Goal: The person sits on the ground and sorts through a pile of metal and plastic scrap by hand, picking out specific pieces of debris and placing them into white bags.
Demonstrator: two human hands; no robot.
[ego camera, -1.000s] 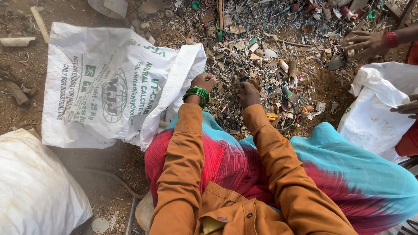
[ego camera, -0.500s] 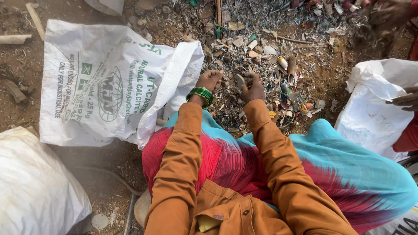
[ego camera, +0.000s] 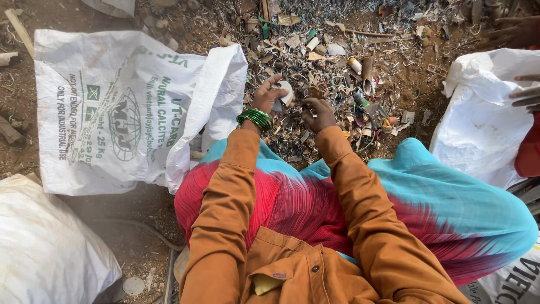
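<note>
- Brown fingers of the left hand [ego camera: 269, 97] are curled around a pale flat scrap [ego camera: 285, 92], gripping it just above the heap of bits.
- Green bangles [ego camera: 255, 119] ring the left wrist, right below that hand.
- Fingers of the right hand [ego camera: 318, 112] are pinched shut on a small brown bit [ego camera: 313, 93], just beside the pale scrap.
- Both hands are close together, over the near edge of the scrap heap [ego camera: 360, 62] on the ground.
- Orange sleeves [ego camera: 225, 186] run back from the hands across a pink and blue cloth [ego camera: 427, 197] on the lap.
- Left of the hands, a big white sack [ego camera: 112, 107] with green print lies flat on the dirt, its open mouth just beside the left hand.
- Another white sack [ego camera: 478, 124] sits at the right edge, with another person's hand [ego camera: 526, 97] resting on it.
- One more white bag [ego camera: 45, 247] fills the near left corner.
</note>
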